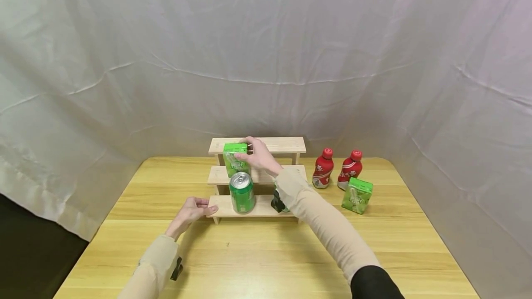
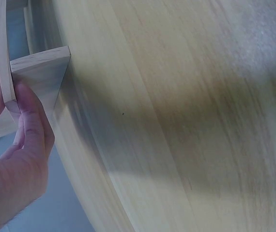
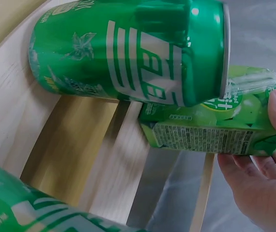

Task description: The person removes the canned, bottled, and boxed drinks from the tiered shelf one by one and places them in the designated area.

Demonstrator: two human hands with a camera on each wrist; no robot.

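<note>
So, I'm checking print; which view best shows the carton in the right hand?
Right wrist: the carton appears large, a printed side facing the camera, though a can covers part. Head shows it small, top and front; left wrist shows none of it.

Left hand [image 1: 190,214] pinching, right hand [image 1: 259,156] apparently gripping

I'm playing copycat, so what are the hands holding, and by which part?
The right hand pinches the green drink box near its top. The left hand pinches the lowest wooden shelf at its left end.
</note>
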